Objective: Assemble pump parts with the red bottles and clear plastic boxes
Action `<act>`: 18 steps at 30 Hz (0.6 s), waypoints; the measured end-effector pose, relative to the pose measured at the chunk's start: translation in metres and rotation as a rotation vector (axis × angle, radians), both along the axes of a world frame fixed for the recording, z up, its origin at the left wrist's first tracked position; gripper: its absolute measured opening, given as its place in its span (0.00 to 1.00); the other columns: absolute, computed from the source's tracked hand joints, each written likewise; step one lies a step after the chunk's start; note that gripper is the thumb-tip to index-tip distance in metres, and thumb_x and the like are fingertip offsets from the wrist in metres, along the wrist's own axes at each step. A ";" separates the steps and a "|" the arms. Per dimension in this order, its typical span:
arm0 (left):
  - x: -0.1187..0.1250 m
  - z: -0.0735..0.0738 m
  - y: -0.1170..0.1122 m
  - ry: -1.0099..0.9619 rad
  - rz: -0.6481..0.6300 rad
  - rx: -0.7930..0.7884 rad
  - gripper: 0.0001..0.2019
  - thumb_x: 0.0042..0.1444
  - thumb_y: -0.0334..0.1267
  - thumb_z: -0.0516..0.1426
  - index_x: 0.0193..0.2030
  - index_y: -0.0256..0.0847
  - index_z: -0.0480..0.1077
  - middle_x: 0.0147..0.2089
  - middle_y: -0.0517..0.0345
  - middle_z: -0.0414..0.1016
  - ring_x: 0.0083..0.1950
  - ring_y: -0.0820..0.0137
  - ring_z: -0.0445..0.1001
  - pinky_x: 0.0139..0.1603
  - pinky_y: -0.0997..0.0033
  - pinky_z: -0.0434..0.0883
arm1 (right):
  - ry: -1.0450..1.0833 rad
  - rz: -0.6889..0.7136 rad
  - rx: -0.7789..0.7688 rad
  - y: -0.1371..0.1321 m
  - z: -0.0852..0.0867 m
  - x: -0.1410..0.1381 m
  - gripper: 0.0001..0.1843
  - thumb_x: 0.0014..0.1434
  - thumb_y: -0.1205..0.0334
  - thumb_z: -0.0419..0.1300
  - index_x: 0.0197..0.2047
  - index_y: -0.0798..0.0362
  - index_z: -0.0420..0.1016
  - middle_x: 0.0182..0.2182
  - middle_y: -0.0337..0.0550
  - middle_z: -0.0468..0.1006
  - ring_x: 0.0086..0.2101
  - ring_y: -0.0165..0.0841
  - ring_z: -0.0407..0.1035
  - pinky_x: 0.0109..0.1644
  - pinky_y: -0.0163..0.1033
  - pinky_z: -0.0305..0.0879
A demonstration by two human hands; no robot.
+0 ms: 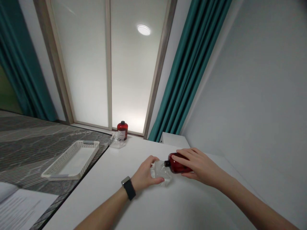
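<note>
My right hand (195, 166) is wrapped round a dark red bottle (179, 163), which lies tipped on its side with its black neck pointing left. Directly under and beside that neck is a clear plastic container (162, 171), gripped at its left side between the thumb and fingers of my left hand (146, 172). Whether liquid is flowing between the two I cannot make out. A black-banded watch sits on my left wrist. Farther back on the white table (115, 179) stands a second red bottle (122, 129), upright with a black cap, and a clear plastic box (118, 140) in front of it.
Left of the table, a white perforated basket (54, 169) rests on a grey marbled surface (28, 140), near printed pages (26, 207). A white box (175, 139) stands behind the table by the teal curtain (184, 70). Frosted door panels and a wall border the table.
</note>
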State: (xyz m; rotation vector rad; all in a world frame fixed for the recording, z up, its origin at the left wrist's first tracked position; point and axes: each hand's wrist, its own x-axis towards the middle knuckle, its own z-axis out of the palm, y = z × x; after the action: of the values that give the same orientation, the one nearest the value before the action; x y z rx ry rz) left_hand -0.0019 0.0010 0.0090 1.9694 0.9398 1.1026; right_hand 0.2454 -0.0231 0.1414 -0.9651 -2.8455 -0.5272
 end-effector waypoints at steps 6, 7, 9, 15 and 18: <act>0.001 -0.004 0.001 -0.047 -0.016 -0.021 0.26 0.43 0.35 0.69 0.49 0.41 0.66 0.49 0.53 0.72 0.50 0.59 0.73 0.52 0.58 0.72 | 0.040 -0.015 -0.048 0.002 -0.003 0.002 0.37 0.55 0.61 0.69 0.65 0.45 0.62 0.56 0.50 0.75 0.53 0.45 0.71 0.52 0.51 0.68; 0.002 -0.005 0.001 -0.057 -0.021 -0.025 0.26 0.43 0.35 0.69 0.49 0.41 0.66 0.49 0.53 0.72 0.50 0.59 0.73 0.52 0.58 0.73 | 0.052 -0.021 -0.060 0.002 -0.005 0.003 0.37 0.55 0.62 0.69 0.66 0.45 0.61 0.56 0.50 0.75 0.53 0.45 0.70 0.52 0.51 0.68; 0.002 -0.006 0.002 -0.072 -0.029 -0.034 0.26 0.44 0.35 0.68 0.49 0.41 0.65 0.49 0.53 0.72 0.50 0.59 0.73 0.52 0.58 0.73 | 0.078 -0.036 -0.088 0.002 -0.009 0.005 0.38 0.54 0.63 0.69 0.66 0.44 0.61 0.57 0.51 0.74 0.53 0.45 0.70 0.53 0.51 0.68; 0.002 -0.010 0.003 -0.090 -0.051 -0.037 0.26 0.44 0.34 0.68 0.50 0.41 0.65 0.49 0.53 0.71 0.51 0.59 0.72 0.52 0.57 0.73 | 0.220 -0.092 -0.153 0.003 -0.024 0.014 0.41 0.51 0.63 0.71 0.66 0.45 0.61 0.59 0.52 0.73 0.55 0.46 0.70 0.56 0.54 0.68; 0.002 -0.011 0.004 -0.084 -0.038 -0.041 0.27 0.42 0.33 0.68 0.49 0.41 0.65 0.49 0.54 0.70 0.50 0.60 0.72 0.52 0.57 0.73 | 0.320 -0.105 -0.196 0.004 -0.033 0.017 0.41 0.51 0.62 0.70 0.66 0.46 0.61 0.60 0.52 0.73 0.56 0.46 0.70 0.58 0.55 0.68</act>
State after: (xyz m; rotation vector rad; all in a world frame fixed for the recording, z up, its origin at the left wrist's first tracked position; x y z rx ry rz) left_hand 0.0006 0.0046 -0.0018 1.8861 0.8701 1.1268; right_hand 0.2624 -0.0189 0.1079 -1.1208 -2.6021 -0.0888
